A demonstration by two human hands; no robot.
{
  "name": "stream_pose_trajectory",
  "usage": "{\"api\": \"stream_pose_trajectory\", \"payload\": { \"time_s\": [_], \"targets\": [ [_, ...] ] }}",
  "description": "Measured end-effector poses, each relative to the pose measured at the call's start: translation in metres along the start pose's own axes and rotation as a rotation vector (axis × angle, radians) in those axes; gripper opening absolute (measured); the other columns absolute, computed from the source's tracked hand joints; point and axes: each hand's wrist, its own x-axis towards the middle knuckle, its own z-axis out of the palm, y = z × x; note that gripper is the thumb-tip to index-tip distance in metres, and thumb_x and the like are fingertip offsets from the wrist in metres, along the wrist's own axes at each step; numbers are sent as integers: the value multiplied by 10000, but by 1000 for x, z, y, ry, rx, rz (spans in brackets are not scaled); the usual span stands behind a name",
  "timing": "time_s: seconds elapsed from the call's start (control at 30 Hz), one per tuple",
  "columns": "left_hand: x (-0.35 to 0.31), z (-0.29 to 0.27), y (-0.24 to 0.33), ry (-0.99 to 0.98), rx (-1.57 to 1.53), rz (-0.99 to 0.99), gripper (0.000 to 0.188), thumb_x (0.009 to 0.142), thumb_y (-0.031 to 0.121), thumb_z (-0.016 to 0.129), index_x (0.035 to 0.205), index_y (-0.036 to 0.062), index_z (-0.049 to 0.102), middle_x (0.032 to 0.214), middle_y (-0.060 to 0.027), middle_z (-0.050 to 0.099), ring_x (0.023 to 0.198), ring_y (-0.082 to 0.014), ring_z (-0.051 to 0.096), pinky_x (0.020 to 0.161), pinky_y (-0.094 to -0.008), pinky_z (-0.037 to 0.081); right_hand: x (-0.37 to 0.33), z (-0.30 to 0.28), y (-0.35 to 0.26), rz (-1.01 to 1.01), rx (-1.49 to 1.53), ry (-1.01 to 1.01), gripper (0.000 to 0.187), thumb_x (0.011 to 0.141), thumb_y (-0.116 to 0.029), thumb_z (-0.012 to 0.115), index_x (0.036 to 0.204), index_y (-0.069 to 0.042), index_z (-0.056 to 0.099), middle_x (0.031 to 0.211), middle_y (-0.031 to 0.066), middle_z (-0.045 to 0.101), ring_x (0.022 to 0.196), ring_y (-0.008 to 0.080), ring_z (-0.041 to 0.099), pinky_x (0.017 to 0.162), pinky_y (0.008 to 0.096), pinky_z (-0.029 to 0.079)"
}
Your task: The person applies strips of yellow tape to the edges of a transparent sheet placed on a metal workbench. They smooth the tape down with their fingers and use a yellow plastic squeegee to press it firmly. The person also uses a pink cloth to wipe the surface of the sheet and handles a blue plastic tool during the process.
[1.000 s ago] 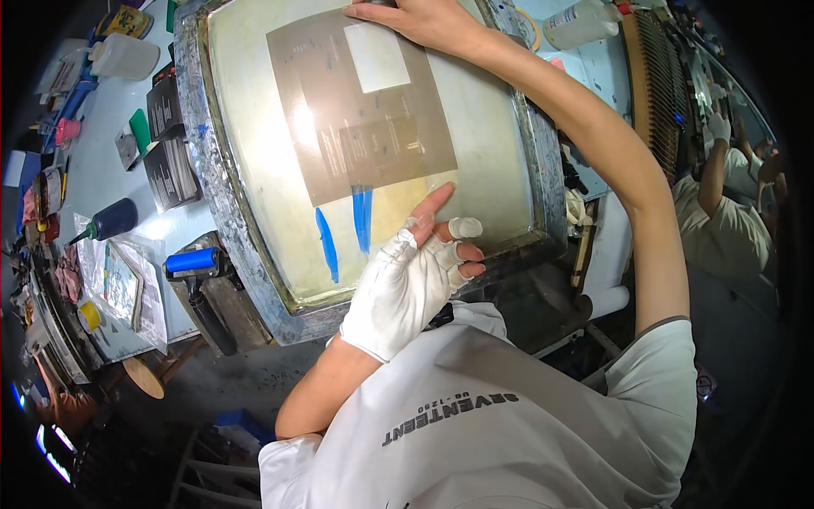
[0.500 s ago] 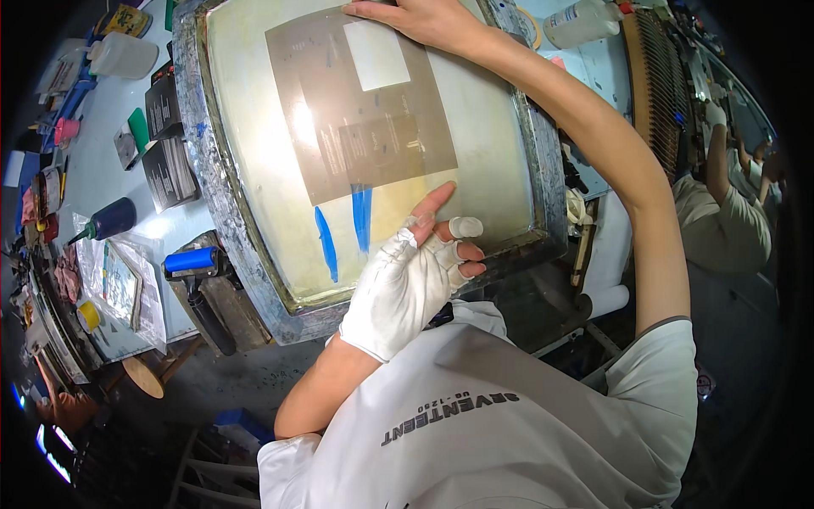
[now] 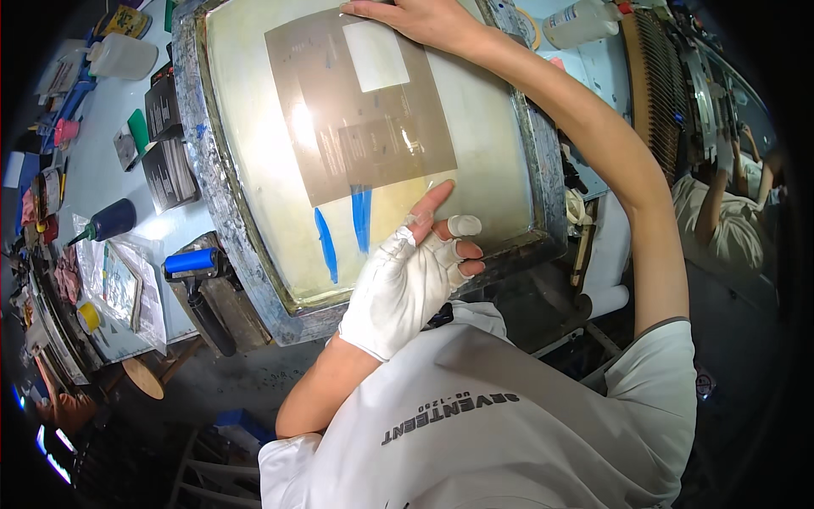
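A brownish translucent film sheet (image 3: 309, 102) with a light rectangular window lies on a pale yellowish screen (image 3: 483, 144) inside a worn grey frame (image 3: 540, 136). My left hand (image 3: 403, 276), in a white glove with bare fingertips, is palm up at the near edge. One digit reaches to the film's lower right corner; the others are loosely bent and apart, holding nothing. My bare right hand (image 3: 428, 19) rests at the film's far edge, its thumb stretched along it; the picture's edge cuts off the other fingers. Two blue strips (image 3: 362, 219) lie below the film.
Left of the frame, a blue roller (image 3: 191, 261) with a black handle rests on a dark board. Beyond it are a dark bottle (image 3: 112, 219), stacked black printed cards (image 3: 170, 174) and a white jug (image 3: 123, 56). A clear bottle (image 3: 581, 23) is at far right; another person (image 3: 721, 216) appears at the right.
My hands and the film stay almost in place. At the right, the other person's arm and body have shifted.
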Motion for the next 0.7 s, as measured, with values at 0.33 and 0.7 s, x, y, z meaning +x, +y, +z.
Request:
{"api": "stream_pose_trajectory", "payload": {
  "time_s": [0.33,0.7],
  "targets": [
    [0,3,-1,-9,54,49,765,1011,286,646,1613,37,246,1197,-188,621,1012,-297,652,921,-436,557,5,-4,-5,155,148,-49,256,919,-248,708,967,-3,653,948,188,632,962,355,616,858,456,492],
    [3,-2,0,-17,-26,27,705,1030,266,604,1603,25,271,1165,-169,636,1002,-295,643,925,-446,547,2,-2,-2,4,32,22,255,924,-274,704,936,-27,642,964,184,633,983,365,589,891,454,470]
  ]
}}
